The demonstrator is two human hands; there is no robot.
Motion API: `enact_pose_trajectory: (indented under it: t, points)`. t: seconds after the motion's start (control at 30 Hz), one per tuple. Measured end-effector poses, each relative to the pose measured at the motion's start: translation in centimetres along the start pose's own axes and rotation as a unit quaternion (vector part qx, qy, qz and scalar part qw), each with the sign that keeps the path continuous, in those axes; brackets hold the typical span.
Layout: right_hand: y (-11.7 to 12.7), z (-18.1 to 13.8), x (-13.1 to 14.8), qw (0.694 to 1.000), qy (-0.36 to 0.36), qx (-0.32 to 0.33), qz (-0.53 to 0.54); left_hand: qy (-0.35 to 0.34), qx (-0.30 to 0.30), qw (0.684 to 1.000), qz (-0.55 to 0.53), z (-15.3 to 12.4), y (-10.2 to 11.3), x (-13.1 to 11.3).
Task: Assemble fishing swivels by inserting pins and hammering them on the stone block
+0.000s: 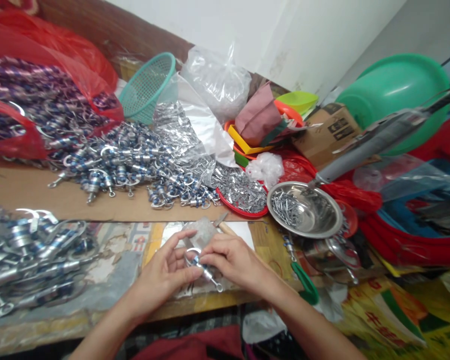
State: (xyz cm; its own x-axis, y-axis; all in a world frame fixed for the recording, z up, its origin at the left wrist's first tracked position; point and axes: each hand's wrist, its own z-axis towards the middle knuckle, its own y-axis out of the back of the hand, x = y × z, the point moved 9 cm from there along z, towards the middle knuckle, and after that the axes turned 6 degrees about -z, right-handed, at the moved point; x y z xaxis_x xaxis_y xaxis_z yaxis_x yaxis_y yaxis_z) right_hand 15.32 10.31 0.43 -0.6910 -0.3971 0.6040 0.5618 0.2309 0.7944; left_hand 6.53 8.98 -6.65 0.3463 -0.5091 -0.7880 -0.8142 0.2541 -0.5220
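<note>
My left hand (165,275) and my right hand (234,260) meet over the front edge of the table. Together they pinch one small metal swivel clip with a blue band (202,267). Its ring sits between my left fingers and its eyelet end pokes out below my right fingers. Under my hands lies a grey metal block (204,230) on a white sheet. A big heap of the same blue-banded clips (135,165) is spread across brown cardboard behind. Another heap (26,255) lies at the left.
A steel bowl (315,220) holding small pins stands at the right, beside a red plate (243,212) of small silver parts. A teal basket (148,85), clear plastic bags, red bags, a cardboard box (328,132) and a green basin (397,90) crowd the back. Green-handled pliers (303,282) lie right of my hands.
</note>
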Motion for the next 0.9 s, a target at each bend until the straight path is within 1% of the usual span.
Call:
enact_pose_trajectory:
  t: [0.17, 0.23, 0.27, 0.33, 0.4, 0.43, 0.47, 0.53, 0.6, 0.63, 0.67, 0.7, 0.77, 0.83, 0.9]
  points:
    - [-0.3, 0.1, 0.3, 0.996, 0.022, -0.072, -0.038, -0.002, 0.001, 1.0, 0.005, 0.0, -0.1, 0.0]
    - [-0.2, -0.1, 0.5, 0.995, 0.027, -0.09, -0.029, 0.0, -0.001, 1.0, 0.005, 0.0, -0.1, -0.1]
    - [0.1, -0.4, 0.4, 0.994, 0.028, -0.105, -0.013, 0.001, -0.003, 1.0, 0.006, 0.0, -0.1, 0.0]
    - [1.7, -1.2, -0.4, 0.986, 0.013, -0.165, 0.019, 0.004, -0.011, 1.0, 0.007, -0.1, 0.0, 0.0]
    - [3.6, -2.4, -2.3, 0.972, -0.035, -0.23, 0.007, 0.007, -0.013, 1.0, 0.007, -0.1, -0.1, 0.0]
    - [4.2, -3.1, -3.6, 0.967, -0.069, -0.243, -0.028, 0.007, -0.014, 1.0, 0.008, -0.1, -0.1, 0.0]
    - [4.4, -3.6, -4.9, 0.964, -0.104, -0.232, -0.073, 0.007, -0.016, 1.0, 0.008, -0.1, -0.1, 0.0]
    - [3.6, -4.3, -7.6, 0.964, -0.16, -0.156, -0.146, 0.005, -0.022, 1.0, 0.008, -0.1, -0.1, -0.1]
    - [2.3, -5.0, -9.9, 0.965, -0.194, -0.08, -0.158, 0.004, -0.025, 1.0, 0.005, -0.1, -0.1, -0.2]
    - [2.0, -5.4, -10.5, 0.965, -0.205, -0.066, -0.147, 0.004, -0.025, 1.0, 0.003, -0.1, -0.1, -0.3]
    - [2.0, -5.7, -10.6, 0.966, -0.21, -0.07, -0.135, 0.006, -0.024, 1.0, 0.002, -0.1, -0.1, -0.3]
    - [2.5, -5.9, -10.3, 0.966, -0.208, -0.089, -0.125, 0.008, -0.024, 1.0, 0.0, -0.1, -0.1, -0.2]
    - [3.9, -6.4, -8.2, 0.968, -0.174, -0.143, -0.113, 0.008, -0.023, 1.0, -0.003, -0.1, -0.2, -0.2]
    - [5.6, -7.0, -4.7, 0.968, -0.098, -0.202, -0.115, 0.003, -0.022, 1.0, -0.009, -0.1, -0.2, -0.2]
    - [6.8, -8.0, -1.1, 0.96, -0.013, -0.245, -0.137, -0.004, -0.022, 1.0, -0.016, -0.1, -0.3, -0.2]
